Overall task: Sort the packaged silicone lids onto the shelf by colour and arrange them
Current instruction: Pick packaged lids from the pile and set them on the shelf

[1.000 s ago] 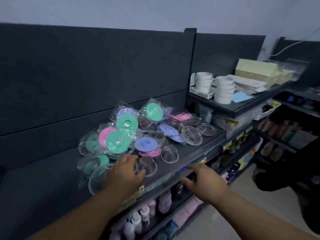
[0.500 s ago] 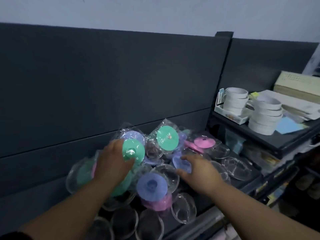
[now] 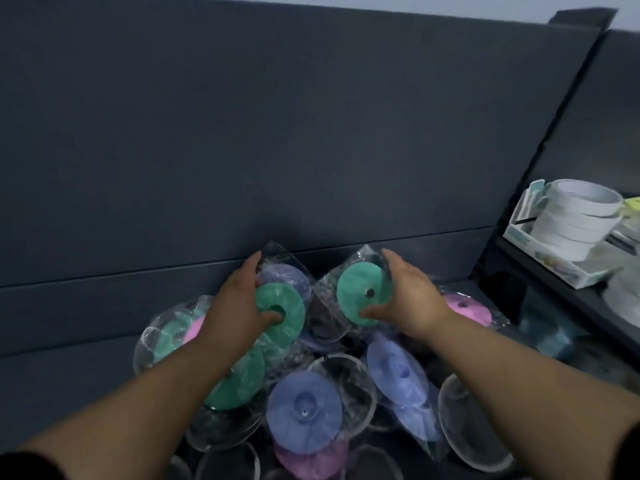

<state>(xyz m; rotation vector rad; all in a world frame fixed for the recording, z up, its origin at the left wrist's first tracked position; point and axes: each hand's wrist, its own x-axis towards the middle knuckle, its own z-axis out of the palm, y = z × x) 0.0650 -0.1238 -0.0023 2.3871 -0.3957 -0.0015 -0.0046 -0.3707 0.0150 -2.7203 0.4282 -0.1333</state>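
Two green lids in clear bags lie at the top of the pile, close against the back panel (image 3: pixel 277 133) of the shelf (image 3: pixel 69 375), side by side and tilted face-up. The left green lid (image 3: pixel 284 317) is grasped by the left hand (image 3: pixel 239 306), with the thumb pressed at its centre hole and the fingers curled over the bag's top. The right green lid (image 3: pixel 360 292) is pinched by the right hand (image 3: pixel 408 299), thumb under the lower rim and fingers over the upper edge. Each lid lies inward of its own hand, towards the middle of the pile, so neither arm need cross. The discs are round and have no long axis, though each bag runs up towards the panel.

Four green lids can be counted in all, with four blue ones (image 3: pixel 304 414) and three pink ones (image 3: pixel 467 308). The clear lids (image 3: pixel 464 431) overlap too much for a firm count.

Stacked white rolls (image 3: pixel 578 216) are seen on the neighbouring shelf to the right.
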